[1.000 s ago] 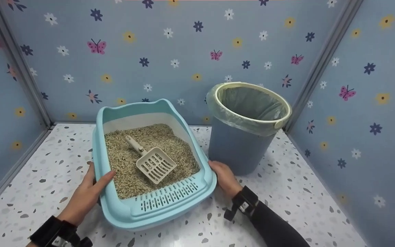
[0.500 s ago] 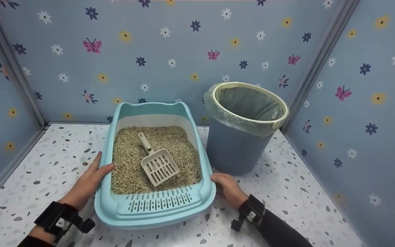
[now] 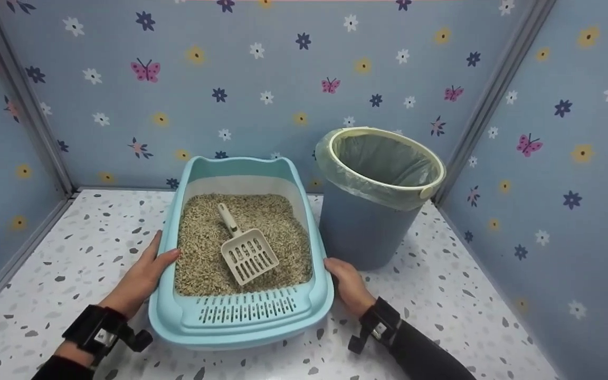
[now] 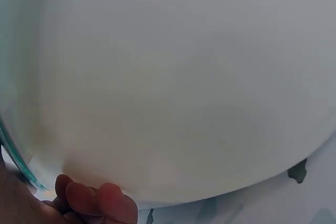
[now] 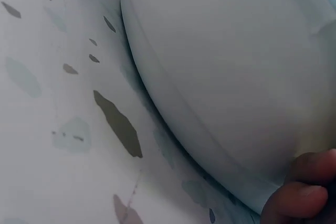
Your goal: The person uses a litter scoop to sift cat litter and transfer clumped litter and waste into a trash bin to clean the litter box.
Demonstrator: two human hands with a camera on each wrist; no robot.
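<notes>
A litter box (image 3: 240,333) with a light blue rim and pale base stands on the speckled surface. Tan litter (image 3: 201,258) fills its bottom, and a beige slotted litter scoop (image 3: 249,256) lies on top, handle pointing back and left. My left hand (image 3: 140,277) grips the left side, thumb over the rim; in the left wrist view its curled fingertips (image 4: 113,203) show against the pale wall. On the right side my right hand (image 3: 349,285) holds the rim, with curled fingers (image 5: 302,200) under it at the base wall in the right wrist view.
Behind and right of the box stands a grey-blue trash bin (image 3: 364,227), lined with a translucent bag (image 3: 357,184) under a cream ring. Flower-patterned panels (image 3: 251,79) enclose the back and both sides. The white speckled tabletop (image 3: 61,274) extends on either side.
The litter box has turned from its slant until it stands nearly straight, its back end swinging right. Both hands have stayed on it, and the scoop has moved along with it.
</notes>
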